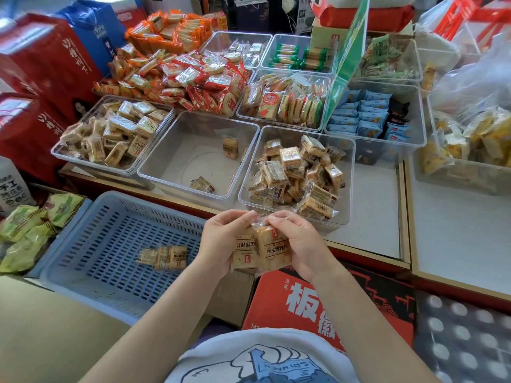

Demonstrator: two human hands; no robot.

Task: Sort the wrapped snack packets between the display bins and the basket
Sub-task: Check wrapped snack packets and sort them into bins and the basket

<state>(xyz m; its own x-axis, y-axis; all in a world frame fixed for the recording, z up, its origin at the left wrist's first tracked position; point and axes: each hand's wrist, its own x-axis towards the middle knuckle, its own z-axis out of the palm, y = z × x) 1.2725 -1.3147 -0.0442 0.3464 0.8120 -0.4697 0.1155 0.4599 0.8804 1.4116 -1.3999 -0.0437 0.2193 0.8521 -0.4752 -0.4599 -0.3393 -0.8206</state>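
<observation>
Shop counter (373, 205) — clear bins (154, 172), blue basket (83, 239)

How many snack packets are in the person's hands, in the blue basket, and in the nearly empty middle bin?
Packets held in the left hand and right hand: 2
Packets in the blue basket: 3, a little blurred
Packets in the middle clear bin: 2
Total: 7

Two tan snack packets (261, 251) held side by side.
Gripped by left hand (221, 239) and right hand (300, 241), above blue basket (83, 261) edge, near clear bin (347, 189) of similar packets.
</observation>
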